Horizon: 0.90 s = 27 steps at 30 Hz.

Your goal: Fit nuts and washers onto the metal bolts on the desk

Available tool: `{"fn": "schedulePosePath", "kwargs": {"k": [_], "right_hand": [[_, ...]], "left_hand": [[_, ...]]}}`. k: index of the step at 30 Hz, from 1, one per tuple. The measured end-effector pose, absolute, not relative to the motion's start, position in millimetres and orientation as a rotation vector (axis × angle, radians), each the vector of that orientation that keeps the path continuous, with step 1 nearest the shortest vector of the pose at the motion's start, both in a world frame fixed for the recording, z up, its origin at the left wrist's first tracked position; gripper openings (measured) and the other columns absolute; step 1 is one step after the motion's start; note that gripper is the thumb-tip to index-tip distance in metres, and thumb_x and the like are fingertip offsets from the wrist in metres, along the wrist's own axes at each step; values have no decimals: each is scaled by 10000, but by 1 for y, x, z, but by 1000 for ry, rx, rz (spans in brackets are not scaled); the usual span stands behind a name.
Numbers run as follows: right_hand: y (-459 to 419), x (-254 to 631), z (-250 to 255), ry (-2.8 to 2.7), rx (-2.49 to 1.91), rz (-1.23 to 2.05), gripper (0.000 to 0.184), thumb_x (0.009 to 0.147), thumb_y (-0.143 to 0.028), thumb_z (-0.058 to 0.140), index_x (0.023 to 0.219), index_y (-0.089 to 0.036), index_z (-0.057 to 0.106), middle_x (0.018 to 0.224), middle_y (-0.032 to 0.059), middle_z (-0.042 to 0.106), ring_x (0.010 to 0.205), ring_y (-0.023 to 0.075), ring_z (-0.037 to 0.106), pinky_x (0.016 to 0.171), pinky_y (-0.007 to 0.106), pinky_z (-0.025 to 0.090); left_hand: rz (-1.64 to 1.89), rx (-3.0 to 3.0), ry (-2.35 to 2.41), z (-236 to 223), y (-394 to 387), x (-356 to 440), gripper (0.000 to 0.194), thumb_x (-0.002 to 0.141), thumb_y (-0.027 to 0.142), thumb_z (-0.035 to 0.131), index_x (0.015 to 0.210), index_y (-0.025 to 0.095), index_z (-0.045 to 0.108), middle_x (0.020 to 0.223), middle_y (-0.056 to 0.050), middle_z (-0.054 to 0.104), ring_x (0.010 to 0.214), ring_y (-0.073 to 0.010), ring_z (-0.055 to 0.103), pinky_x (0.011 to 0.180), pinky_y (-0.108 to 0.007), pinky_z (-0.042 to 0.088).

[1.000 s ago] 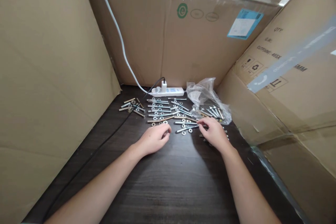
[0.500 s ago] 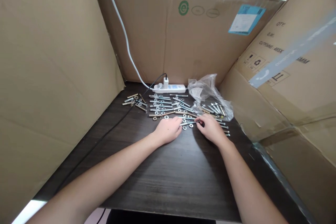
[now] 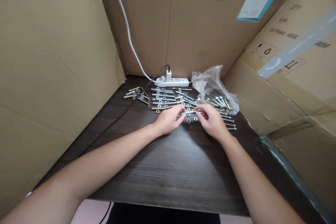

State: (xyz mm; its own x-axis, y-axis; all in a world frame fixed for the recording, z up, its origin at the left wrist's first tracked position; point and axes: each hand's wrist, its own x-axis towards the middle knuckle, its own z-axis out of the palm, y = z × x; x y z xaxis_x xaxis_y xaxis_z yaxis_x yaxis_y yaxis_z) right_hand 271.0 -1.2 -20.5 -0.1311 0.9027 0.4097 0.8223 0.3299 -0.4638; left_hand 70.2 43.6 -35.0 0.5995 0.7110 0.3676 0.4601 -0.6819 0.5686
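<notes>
While my 2 hands meet over the far middle of the desk, they share 1 long bolt lying crosswise between them. My left hand pinches its left end with thumb and fingertips, and my right hand pinches the right end the same way, so both grips are closed on that bolt and it hangs just above the wood. I judge I hold it at both ends to keep it level and steady while small parts go on or off its shank.

Just under it lie a few loose washers and nuts. Beyond my fingers, rows of bolts are laid side by side with washers beside them, probably so they stay sorted. A smaller heap of bolts sits toward the far left corner, and more bolts lie by my right hand. A crumpled plastic bag with bolts in its mouth rests toward the far right corner.

At the far edge lies a white power strip, its white cable climbing the back wall and a black cable running along the left side. The desk is dark wood grain, walled on 3 sides by cardboard boxes.
</notes>
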Motion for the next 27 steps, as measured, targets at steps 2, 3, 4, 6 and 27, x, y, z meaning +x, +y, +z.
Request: {"fn": "schedulePosePath", "kwargs": {"k": [2, 3, 4, 6, 27], "right_hand": [[-3, 264, -22, -1965, -1488, 234, 153, 860, -237, 473, 972, -199, 571, 713, 8, 508, 619, 150, 497, 612, 264, 412], [-5, 260, -23, -1966, -1480, 267, 154, 852, -229, 477, 977, -196, 562, 700, 4, 508, 607, 147, 496, 605, 260, 414], [-6, 257, -23, -1967, -1474, 290, 161, 845, -226, 483, 985, -195, 556, 695, 2, 510, 601, 146, 498, 601, 259, 418], [-8, 253, -23, -1973, -1461, 310, 182, 836, -239, 503, 1003, -198, 561, 702, 2, 520, 603, 146, 505, 602, 260, 425], [-16, 235, -23, -1921, -1344, 497, 241, 879, -269, 457, 1080, -217, 581, 777, 23, 662, 661, 171, 604, 622, 280, 452]], "left_hand": [[829, 2395, 903, -35, 43, 71, 151, 904, 283, 455, 992, 186, 528, 846, -7, 589, 716, -138, 532, 677, -252, 407], [834, 2385, 886, -35, 43, 71, 153, 906, 282, 452, 996, 185, 530, 878, -14, 600, 740, -142, 544, 697, -257, 414], [840, 2374, 871, -35, 43, 72, 155, 908, 280, 450, 999, 185, 531, 906, -20, 607, 766, -148, 555, 718, -261, 420], [854, 2352, 847, -35, 43, 72, 156, 911, 280, 447, 999, 185, 535, 930, -25, 616, 801, -156, 566, 742, -267, 427], [846, 1899, 610, -39, 44, 79, 314, 959, 401, 270, 922, 171, 482, 759, -2, 512, 682, -119, 481, 687, -244, 424]]}}
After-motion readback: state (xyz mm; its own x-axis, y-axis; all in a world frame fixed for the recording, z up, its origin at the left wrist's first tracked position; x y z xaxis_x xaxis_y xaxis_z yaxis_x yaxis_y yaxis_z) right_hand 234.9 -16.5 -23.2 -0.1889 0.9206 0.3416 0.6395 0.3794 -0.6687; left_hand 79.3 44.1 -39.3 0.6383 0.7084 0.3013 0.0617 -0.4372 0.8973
